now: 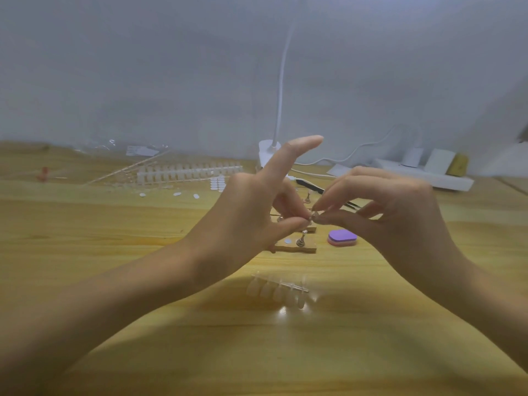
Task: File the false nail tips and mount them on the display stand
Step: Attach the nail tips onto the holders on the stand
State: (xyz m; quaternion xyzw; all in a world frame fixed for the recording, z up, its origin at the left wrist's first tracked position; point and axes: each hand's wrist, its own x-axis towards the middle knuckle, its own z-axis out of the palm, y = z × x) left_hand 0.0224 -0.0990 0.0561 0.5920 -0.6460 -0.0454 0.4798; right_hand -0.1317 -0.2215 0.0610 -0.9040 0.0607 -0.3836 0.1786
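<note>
Both hands meet above a wooden display stand (308, 247) that carries small metal holder pegs (300, 240). My left hand (257, 207) pinches a metal peg between thumb and middle finger, its index finger pointing up. My right hand (380, 207) pinches a small clear nail tip (316, 217) against the top of that peg. A strip of several clear nail tips (278, 290) lies on the table in front of the stand. A purple and pink buffer block (342, 237) sits just right of the stand.
Rows of nail tips on a frame (188, 171) and loose white adhesive tabs (217, 184) lie at the back left. A white lamp base (268, 152) with cable, black tweezers (311, 186) and a white power strip (423, 172) stand behind.
</note>
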